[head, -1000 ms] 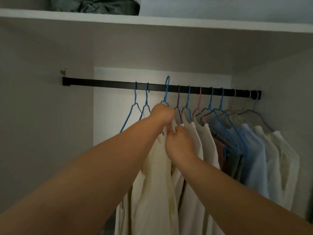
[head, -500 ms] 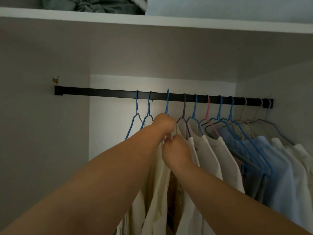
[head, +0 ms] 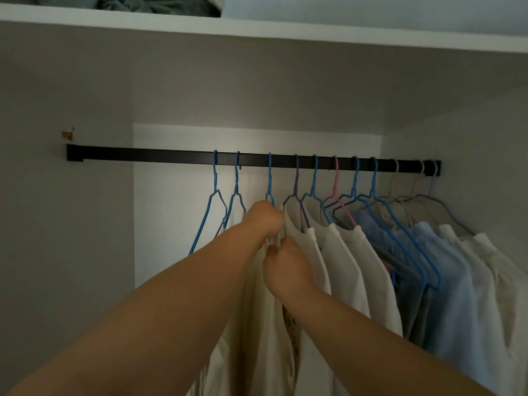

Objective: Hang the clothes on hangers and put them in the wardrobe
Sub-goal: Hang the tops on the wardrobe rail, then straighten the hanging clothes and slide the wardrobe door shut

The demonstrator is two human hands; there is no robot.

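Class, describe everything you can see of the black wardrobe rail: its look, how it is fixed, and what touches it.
The black rail is a straight dark bar, seemingly flat-faced and matte, running level across the wardrobe below the white shelf. Its left end sits in a black bracket on the side wall; its right end meets the opposite wall. The left stretch is bare. Hanger hooks in blue, purple, pink and pale tones loop over the rest. Neither hand touches it.

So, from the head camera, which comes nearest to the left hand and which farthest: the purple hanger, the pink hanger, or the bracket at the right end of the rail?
1. Purple hanger, just right of the left hand.
2. Pink hanger, further right along the rail.
3. Right-end bracket, at the far right wall.
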